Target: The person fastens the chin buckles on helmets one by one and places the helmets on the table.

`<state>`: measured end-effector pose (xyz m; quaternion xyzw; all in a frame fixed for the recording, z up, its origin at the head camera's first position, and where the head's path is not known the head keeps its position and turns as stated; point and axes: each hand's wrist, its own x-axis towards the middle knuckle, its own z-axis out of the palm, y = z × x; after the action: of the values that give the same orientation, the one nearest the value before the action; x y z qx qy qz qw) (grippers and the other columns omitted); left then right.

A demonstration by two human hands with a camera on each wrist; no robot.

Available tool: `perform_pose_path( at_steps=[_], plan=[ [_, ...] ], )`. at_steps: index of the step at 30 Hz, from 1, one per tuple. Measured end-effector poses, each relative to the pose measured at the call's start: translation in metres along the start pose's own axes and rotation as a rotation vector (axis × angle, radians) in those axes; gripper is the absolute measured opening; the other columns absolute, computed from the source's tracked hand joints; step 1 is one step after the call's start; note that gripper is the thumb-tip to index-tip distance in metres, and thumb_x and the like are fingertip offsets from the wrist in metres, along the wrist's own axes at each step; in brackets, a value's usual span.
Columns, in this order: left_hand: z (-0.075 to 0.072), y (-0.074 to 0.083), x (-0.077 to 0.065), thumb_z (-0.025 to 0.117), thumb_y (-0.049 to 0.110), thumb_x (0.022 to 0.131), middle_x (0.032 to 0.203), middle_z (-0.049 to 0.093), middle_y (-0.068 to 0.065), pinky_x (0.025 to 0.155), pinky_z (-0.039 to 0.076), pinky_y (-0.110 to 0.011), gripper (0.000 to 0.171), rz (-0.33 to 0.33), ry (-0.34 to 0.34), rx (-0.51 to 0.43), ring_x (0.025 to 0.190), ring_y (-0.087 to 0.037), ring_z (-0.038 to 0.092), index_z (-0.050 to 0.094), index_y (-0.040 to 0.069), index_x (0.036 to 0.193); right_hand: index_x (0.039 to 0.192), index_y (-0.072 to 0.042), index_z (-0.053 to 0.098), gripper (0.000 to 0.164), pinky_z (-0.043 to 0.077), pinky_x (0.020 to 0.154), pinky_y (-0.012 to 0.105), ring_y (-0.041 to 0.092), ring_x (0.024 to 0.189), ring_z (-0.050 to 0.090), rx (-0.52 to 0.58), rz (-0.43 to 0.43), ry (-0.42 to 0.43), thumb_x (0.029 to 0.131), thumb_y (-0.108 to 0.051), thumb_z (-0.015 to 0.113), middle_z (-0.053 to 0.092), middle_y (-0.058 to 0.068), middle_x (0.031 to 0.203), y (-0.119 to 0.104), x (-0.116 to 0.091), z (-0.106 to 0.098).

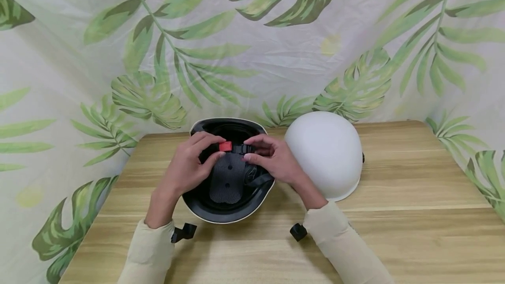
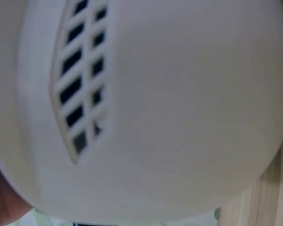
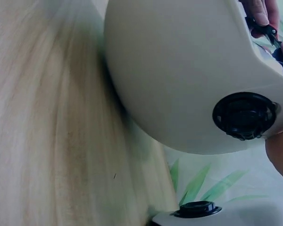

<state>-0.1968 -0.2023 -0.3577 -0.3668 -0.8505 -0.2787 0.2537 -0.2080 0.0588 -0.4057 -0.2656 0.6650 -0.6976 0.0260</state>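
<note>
A white helmet (image 1: 261, 208) lies upside down on the table, its black lining (image 1: 226, 192) facing up. Above the opening my left hand (image 1: 185, 163) pinches the red end (image 1: 225, 146) of the chin-strap buckle between thumb and fingers. From the other side my right hand (image 1: 278, 159) holds the black buckle part (image 1: 241, 149) by thumb and fingertips. The two parts stand in line, close together. In the left wrist view the helmet's white shell (image 2: 188, 103) with its slotted vent fills most of the picture. The right wrist view shows a round black pivot (image 3: 245, 116) on the shell's side.
A second white helmet (image 1: 323, 152) sits dome up to the right, just beyond my right hand. Both rest on a wood-grain table (image 1: 414, 187). A leaf-print cloth (image 1: 276, 56) hangs behind the table's back edge. Black camera mounts (image 1: 298, 232) stick out from both wrists.
</note>
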Motion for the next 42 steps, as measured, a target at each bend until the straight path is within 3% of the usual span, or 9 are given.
perform_pose_path(
  at_steps=[7,14,22,31,42],
  plan=[
    [0.000,-0.001,-0.001,0.084,0.002,0.088,0.111,0.075,-0.008,0.093,0.052,-0.031,0.031,-0.009,0.003,-0.049,0.103,-0.023,0.068,0.076,0.005,0.118,0.127,0.001,0.070,0.029,0.065,0.085,0.032,0.013,0.094,0.080,0.021,-0.009,0.012,0.098,-0.003,0.074,0.078,0.024,0.109,-0.006,0.000,0.000],
    [0.003,0.002,0.001,0.083,0.001,0.089,0.114,0.075,-0.007,0.098,0.052,-0.024,0.031,0.013,-0.012,-0.107,0.106,-0.022,0.069,0.076,0.006,0.119,0.126,-0.005,0.074,0.030,0.063,0.079,0.026,0.010,0.091,0.077,-0.110,-0.030,0.010,0.097,-0.006,0.077,0.078,0.017,0.113,-0.012,0.001,0.000],
    [0.006,0.002,0.002,0.083,0.000,0.089,0.115,0.075,-0.008,0.099,0.052,-0.022,0.033,-0.003,-0.012,-0.133,0.107,-0.022,0.070,0.076,0.008,0.120,0.120,-0.009,0.079,0.029,0.063,0.084,0.026,0.017,0.100,0.077,-0.233,-0.079,0.072,0.091,-0.008,0.084,0.077,0.010,0.118,-0.021,0.000,-0.001],
    [0.006,-0.002,-0.001,0.084,-0.001,0.088,0.115,0.075,-0.007,0.095,0.055,-0.026,0.036,-0.044,-0.057,-0.136,0.107,-0.022,0.071,0.078,0.009,0.121,0.115,-0.009,0.081,0.028,0.061,0.076,0.024,0.014,0.088,0.075,-0.270,-0.026,0.116,0.088,-0.013,0.088,0.079,0.010,0.111,-0.020,-0.001,-0.001],
    [0.006,-0.004,0.001,0.085,0.000,0.086,0.110,0.078,-0.006,0.093,0.053,-0.026,0.032,-0.040,-0.019,-0.140,0.102,-0.020,0.070,0.075,0.005,0.117,0.112,-0.011,0.081,0.024,0.060,0.068,0.024,0.016,0.081,0.075,-0.246,-0.031,0.137,0.089,-0.011,0.087,0.080,0.010,0.100,-0.019,0.000,0.004]
  ],
)
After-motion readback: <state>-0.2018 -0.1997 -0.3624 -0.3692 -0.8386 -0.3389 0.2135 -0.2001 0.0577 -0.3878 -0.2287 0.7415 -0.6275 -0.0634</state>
